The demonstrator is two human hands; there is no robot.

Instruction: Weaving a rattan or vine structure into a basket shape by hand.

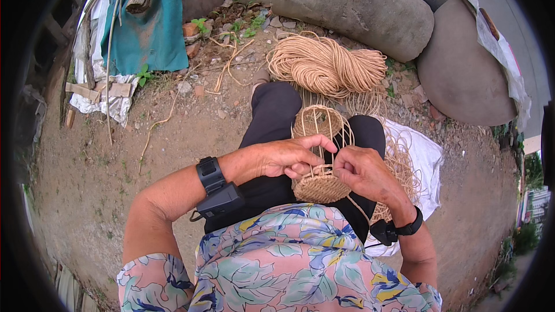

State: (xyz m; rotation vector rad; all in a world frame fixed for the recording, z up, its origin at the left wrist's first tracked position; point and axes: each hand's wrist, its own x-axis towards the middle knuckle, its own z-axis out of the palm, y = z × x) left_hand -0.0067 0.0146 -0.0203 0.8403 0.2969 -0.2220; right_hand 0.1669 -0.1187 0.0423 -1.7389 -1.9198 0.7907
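Note:
A partly woven straw-coloured basket point(322, 188) rests on my lap between my knees. Its near end is densely woven, and bare strands point(321, 151) arch from there to a second woven section point(315, 122). My left hand point(292, 159) grips the basket from the left, index finger stretched across the strands and the other fingers curled at the woven edge. At the opposite side, the thumb and fingers of my right hand point(365, 174) pinch together at the edge, apparently on a cord largely hidden by the fingers. Below that hand, a thin cord point(359, 210) trails off the basket.
Beyond my knees lies a large coil of twisted cord point(326, 65). Loose cord point(399, 164) spreads over a white sheet point(426, 167) at my right. Concrete cylinders point(352, 8) stand behind, with green cloth point(151, 29) at far left and rubble on the dirt.

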